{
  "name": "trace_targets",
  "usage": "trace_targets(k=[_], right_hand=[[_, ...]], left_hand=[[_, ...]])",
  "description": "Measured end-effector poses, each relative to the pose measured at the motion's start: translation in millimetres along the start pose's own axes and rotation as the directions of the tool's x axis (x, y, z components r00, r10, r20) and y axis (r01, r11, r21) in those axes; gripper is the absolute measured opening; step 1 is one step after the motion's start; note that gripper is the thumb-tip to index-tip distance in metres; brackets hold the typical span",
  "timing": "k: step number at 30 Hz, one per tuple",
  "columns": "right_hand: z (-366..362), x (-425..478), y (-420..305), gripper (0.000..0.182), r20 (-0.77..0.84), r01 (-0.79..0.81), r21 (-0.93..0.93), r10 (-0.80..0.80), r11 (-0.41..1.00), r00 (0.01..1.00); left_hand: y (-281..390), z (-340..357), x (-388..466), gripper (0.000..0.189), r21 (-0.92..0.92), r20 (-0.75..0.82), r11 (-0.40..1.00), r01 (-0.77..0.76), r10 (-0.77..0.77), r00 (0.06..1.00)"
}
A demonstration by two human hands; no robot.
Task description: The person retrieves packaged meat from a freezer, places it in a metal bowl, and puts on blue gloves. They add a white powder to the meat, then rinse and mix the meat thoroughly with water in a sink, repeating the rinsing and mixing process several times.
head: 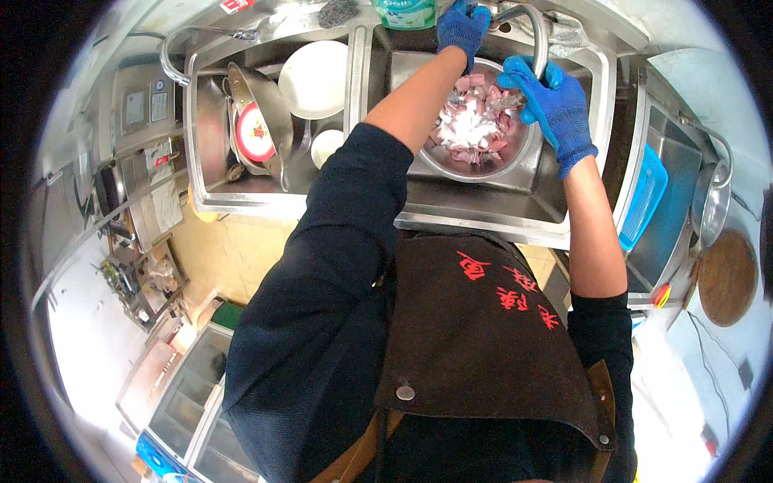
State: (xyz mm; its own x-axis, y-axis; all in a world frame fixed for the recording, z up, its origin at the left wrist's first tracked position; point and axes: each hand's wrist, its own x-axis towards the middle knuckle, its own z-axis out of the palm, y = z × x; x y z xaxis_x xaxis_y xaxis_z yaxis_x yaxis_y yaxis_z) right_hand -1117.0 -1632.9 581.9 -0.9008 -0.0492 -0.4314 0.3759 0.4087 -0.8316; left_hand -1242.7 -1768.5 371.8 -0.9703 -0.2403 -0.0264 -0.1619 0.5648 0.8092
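Observation:
A round steel bowl (480, 175) holding pieces of pinkish raw meat (465, 148) with white powder on top stands in the right basin of a steel sink (477, 223). My left hand (462, 27), in a blue work glove, reaches beyond the bowl's far rim to the base of the curved faucet (539, 36); what its fingers grip is unclear. My right hand (546, 99), gloved in blue too, is curled at the faucet's spout, over the bowl's right edge. Whether it grips the spout or something clear below it cannot be told.
The left basin holds a tilted steel pan (275, 105), a red-rimmed bowl (255, 130) and white plates (314, 78). Behind the sink stand a green-labelled tub (406, 13) and a dark scouring pad (338, 12). A blue plastic basket (645, 199) lies in another sink at the right.

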Motion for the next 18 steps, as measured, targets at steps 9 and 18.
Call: trace_targets(k=[9, 18], right_hand=[[-1, 10, -2, 0.030, 0.002, 0.044, 0.135, -0.045, 0.990, 0.999], [-2, 12, 1, 0.034, 0.022, 0.045, 0.064, -0.047, 0.997, 0.999]], left_hand=[[-34, -78, -138, 0.058, -0.450, 0.074, 0.892, 0.027, 0.008, 0.997], [-183, -33, -248, 0.073, -0.336, 0.439, 0.514, 0.789, -0.656, 0.614]])
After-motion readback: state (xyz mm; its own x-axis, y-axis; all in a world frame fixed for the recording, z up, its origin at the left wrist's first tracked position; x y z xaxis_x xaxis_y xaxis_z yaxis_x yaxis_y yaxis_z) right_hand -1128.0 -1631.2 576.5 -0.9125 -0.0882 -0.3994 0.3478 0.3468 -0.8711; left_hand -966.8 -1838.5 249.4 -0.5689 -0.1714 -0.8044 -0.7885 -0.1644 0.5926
